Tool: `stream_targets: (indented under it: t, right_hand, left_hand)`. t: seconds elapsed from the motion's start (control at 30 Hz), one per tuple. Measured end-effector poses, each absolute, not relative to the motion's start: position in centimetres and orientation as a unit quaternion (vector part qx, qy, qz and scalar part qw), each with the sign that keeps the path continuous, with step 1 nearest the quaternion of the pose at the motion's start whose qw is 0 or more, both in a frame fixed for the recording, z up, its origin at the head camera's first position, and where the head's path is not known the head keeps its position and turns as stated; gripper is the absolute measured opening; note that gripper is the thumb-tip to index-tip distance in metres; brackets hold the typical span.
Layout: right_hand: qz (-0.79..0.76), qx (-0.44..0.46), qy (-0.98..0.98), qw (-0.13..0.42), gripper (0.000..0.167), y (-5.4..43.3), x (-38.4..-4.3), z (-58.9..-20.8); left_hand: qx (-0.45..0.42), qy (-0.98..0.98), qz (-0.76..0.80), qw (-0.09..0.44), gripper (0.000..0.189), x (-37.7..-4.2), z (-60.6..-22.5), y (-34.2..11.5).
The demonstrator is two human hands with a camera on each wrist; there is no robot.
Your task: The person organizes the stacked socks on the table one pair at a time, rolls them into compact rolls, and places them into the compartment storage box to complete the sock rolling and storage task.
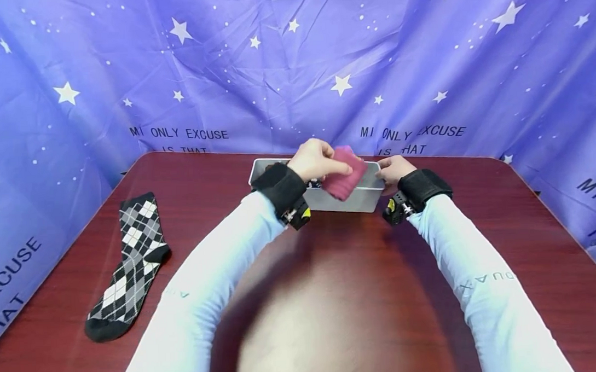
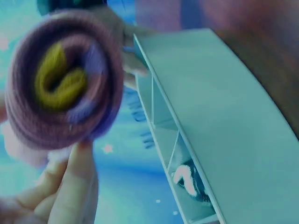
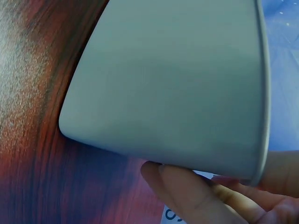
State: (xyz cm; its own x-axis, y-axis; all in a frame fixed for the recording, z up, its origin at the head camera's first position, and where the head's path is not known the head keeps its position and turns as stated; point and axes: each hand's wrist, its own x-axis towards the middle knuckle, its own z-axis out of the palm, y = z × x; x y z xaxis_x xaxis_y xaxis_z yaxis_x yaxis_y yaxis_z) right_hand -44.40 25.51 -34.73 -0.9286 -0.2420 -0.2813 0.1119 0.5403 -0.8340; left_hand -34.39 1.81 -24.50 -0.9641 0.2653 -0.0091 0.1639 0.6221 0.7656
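Note:
My left hand [image 1: 313,161] grips a rolled pink sock [image 1: 344,176] over the front wall of a grey divided box [image 1: 343,202]. In the left wrist view the sock roll [image 2: 25,88] shows its spiral end, with yellow and purple inside the pink. At the box's right end, my right hand [image 1: 395,170] pinches the wall, thumb over the rim and fingers [image 3: 187,186] along the outside. A dark-and-white rolled item [image 2: 190,181] sits in one end compartment of the box. Part of the box's inside is hidden behind the left hand and sock.
A black, grey and white argyle sock [image 1: 133,263] lies flat on the left of the dark red table [image 1: 501,228]. A purple-blue curtain [image 1: 284,60] with stars and lettering hangs right behind the table's back edge.

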Motion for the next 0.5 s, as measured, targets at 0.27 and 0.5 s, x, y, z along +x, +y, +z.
stream_targets:
  t: [0.27, 0.5]
  right_hand:
    - [-0.461, 0.015, 0.870, 0.176, 0.039, 22.8, -41.2, -33.2]
    - [-0.411, 0.015, 0.897, 0.164, 0.041, 22.1, -38.4, -30.0]
  left_hand:
    - [0.014, 0.948, 0.317, -0.009, 0.031, -36.9, -25.8, 4.2]
    - [0.000, 0.969, 0.247, -0.026, 0.039, -37.6, -26.4, 6.0]
